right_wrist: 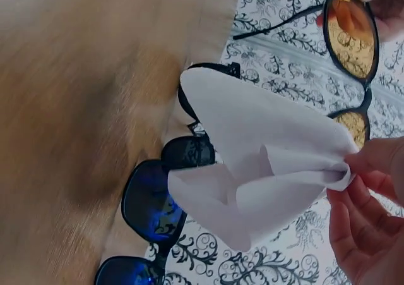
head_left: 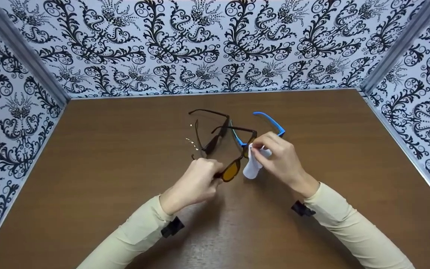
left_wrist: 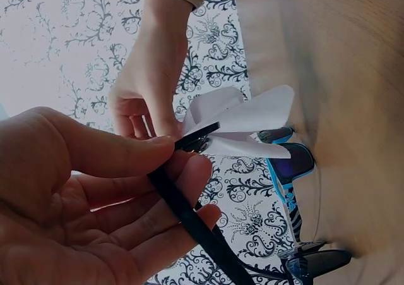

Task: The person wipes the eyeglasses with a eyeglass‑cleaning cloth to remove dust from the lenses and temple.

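Observation:
My left hand (head_left: 200,177) grips a pair of dark-framed glasses with orange lenses (head_left: 231,171) by one outer corner. In the left wrist view, thumb and fingers pinch that corner, and a black temple arm (left_wrist: 189,218) runs down across the fingers. A white cloth (right_wrist: 252,146) hangs in loose folds from my right hand (head_left: 282,160), pinched between thumb and fingertips. In the head view the cloth overlaps the farther lens. The near lens shows bare, with left-hand fingers behind it in the right wrist view.
Beyond the hands, black sunglasses (head_left: 211,145) rest on the brown table (head_left: 125,130). Beside them lie sunglasses with bright blue temples (head_left: 272,120) and dark bluish lenses (right_wrist: 151,200). A thin gold chain-like piece (head_left: 192,143) is at the left. Patterned panels (head_left: 200,48) enclose the back and sides.

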Demonstrator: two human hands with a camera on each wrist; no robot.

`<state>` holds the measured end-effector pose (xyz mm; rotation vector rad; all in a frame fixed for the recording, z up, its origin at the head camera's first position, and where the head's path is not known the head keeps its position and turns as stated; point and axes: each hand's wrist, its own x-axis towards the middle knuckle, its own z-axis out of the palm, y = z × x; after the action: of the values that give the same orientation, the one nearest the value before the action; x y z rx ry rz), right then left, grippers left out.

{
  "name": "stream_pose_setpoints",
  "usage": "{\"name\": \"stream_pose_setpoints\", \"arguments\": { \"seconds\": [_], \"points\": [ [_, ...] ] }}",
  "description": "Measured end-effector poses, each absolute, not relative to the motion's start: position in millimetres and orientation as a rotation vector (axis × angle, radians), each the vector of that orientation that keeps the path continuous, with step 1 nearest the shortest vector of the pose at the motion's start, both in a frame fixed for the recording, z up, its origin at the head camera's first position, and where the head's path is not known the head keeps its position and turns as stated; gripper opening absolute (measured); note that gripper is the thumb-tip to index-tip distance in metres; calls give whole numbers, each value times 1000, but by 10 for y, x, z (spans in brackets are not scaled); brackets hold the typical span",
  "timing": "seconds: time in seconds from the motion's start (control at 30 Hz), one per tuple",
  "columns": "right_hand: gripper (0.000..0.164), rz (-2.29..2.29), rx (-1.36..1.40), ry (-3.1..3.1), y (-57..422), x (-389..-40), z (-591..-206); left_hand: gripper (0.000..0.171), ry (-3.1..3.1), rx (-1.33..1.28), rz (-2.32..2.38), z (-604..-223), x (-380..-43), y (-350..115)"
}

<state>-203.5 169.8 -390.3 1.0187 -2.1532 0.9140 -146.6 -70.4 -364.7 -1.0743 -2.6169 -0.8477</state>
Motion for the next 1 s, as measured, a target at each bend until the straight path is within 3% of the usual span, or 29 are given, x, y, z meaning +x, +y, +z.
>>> {"name": "stream_pose_setpoints", "arguments": {
  "seconds": [0.2,0.53,1.0],
  "points": [
    [12,910,1135,-2137,1653,-1970,-3949,19,-2583,-1041,-898,-3641,-1486,-708],
    [14,958,1105,-2135,1662,-1933,-3934,20,-2578,-983,-919,-3589,-1519,-738],
    [20,1244,1107,-1965,1535,-1882,-3922,6,-2433,-844,-1210,-3515,-1545,-654]
  ]
}}
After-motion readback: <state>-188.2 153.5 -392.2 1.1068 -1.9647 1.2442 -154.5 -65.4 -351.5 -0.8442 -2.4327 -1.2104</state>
